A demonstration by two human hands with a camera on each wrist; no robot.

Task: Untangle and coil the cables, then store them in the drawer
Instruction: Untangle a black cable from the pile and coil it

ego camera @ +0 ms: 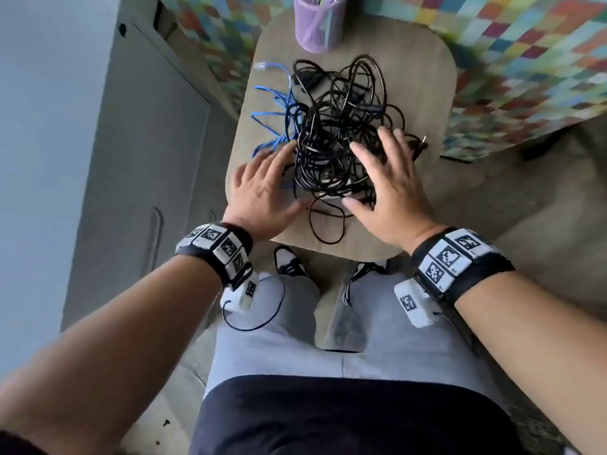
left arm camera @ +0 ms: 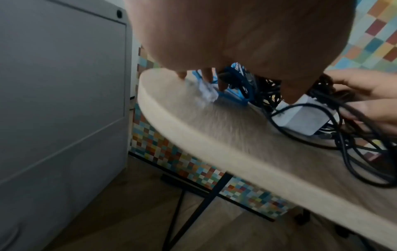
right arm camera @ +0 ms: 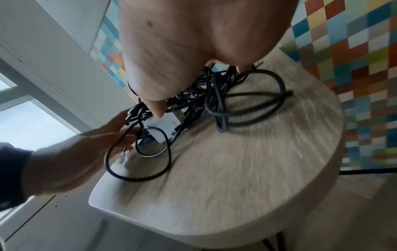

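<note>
A tangle of black cables (ego camera: pixel 341 119) lies heaped on a small wooden table (ego camera: pixel 420 93), and a blue network cable (ego camera: pixel 279 103) with a clear plug runs into its left side. My left hand (ego camera: pixel 269 182) lies flat with straight fingers at the pile's left edge, over the blue cable (left arm camera: pixel 234 79). On the near right part of the black cables (right arm camera: pixel 247 95), my right hand (ego camera: pixel 371 172) is spread, its thumb touching a white adapter (right arm camera: pixel 163 125) half buried under them. Neither hand grips anything.
A purple mesh pen cup (ego camera: pixel 320 23) stands at the table's far edge. A grey cabinet (ego camera: pixel 147 159) with a drawer front stands to the left. A multicoloured checkered surface (ego camera: pixel 525 77) lies behind and to the right. My knees and shoes sit under the near edge.
</note>
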